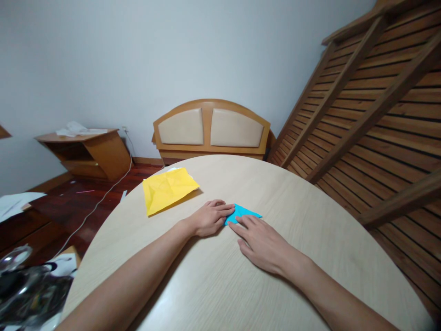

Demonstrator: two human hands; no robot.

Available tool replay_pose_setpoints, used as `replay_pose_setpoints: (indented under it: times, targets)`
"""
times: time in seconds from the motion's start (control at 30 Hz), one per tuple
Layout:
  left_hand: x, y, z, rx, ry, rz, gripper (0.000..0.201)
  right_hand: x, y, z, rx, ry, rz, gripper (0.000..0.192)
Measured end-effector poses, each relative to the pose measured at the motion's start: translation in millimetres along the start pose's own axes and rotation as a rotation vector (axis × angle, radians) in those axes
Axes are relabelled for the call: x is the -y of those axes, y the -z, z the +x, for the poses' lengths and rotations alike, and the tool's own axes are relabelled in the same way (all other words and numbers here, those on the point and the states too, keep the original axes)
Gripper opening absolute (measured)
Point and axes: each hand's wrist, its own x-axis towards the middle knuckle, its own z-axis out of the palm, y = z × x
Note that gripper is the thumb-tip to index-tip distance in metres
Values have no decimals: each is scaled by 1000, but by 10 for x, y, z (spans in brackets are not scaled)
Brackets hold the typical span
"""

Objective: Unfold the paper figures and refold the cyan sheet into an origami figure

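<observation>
Blue paper (245,213), folded flat, is pinned on pale round table (310,216) near its middle. Left hand (210,218) is laid curled at paper's left edge, fingertips pressed on it; right hand (263,241) is spread flat, fingers pressed on near edge, likely so crease is kept sharp. Nothing is gripped. Long axis runs left-right, pointed corner to right. Yellow paper (168,189) is left apart, beyond left hand.
</observation>
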Motion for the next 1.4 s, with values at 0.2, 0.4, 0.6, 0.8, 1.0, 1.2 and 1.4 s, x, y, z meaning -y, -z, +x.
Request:
replay_pose_setpoints:
  times: [0.2,0.4,0.6,0.8,1.0,1.2,1.4]
  targets:
    - [5,-7,-8,7,14,9,46,61,-28,18,-12,-14,-23,39]
    - [17,-24,-28,13,7,28,50,81,-17,33,-15,-26,-21,42]
    - [-15,-56,-30,-15,36,61,50,72,-24,42,-23,-26,-7,40]
    - [-120,-19,-48,-146,34,21,37,51,-24,13,0,-33,49,42]
    - [-153,58,-119,-117,-74,1,30,39,-44,11,-30,-39,60,37]
    - [-261,149,-119,-37,-74,110,26,-167,-80,-75,57,-16,149,51]
    - [-323,159,-130,-32,-72,145,30,-290,-66,-112,87,-31,228,60]
